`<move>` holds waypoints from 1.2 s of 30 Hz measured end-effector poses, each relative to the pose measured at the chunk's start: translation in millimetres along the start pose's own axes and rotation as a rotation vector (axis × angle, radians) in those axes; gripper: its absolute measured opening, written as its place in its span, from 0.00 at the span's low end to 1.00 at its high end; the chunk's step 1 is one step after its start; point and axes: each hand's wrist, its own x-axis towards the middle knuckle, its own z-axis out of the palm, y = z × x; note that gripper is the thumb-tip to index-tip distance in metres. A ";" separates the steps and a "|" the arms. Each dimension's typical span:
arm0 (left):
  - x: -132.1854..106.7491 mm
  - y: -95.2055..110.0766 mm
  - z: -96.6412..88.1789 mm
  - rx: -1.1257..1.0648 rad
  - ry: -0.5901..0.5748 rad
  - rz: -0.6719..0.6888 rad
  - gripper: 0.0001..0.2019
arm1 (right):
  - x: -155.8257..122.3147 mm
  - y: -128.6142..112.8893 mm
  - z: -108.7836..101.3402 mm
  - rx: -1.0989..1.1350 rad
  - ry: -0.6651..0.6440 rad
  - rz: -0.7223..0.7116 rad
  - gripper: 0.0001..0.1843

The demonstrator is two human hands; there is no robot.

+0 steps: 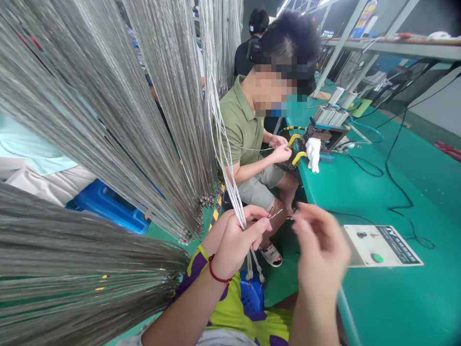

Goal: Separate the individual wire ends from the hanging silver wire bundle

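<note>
My left hand (pixel 239 235) is closed around a bundle of thin pale cables (pixel 230 180) that hang from above. Below the hand, several cable ends (pixel 257 271) dangle. Between its thumb and forefinger, thin coloured wire ends (pixel 275 215), one green and others dark or reddish, stick out to the right. A short gap away, my right hand (pixel 320 245) is raised beside the table edge, blurred by motion. Its fingers are curled, with thumb and forefinger drawn together in a pinch; whatever lies between the tips is too small and smeared to make out.
Dense bundles of grey cables (pixel 108 96) hang along the left. A co-worker (pixel 241 120) sits ahead, holding a cable near a pneumatic press (pixel 329 127). On the green table (pixel 392 302) lies a control box (pixel 382 245). A blue stool (pixel 108 204) stands behind the cables.
</note>
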 end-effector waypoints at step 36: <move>-10.3 3.3 6.7 -0.229 0.015 -0.057 0.09 | -4.7 17.0 26.2 0.255 -0.077 -0.082 0.09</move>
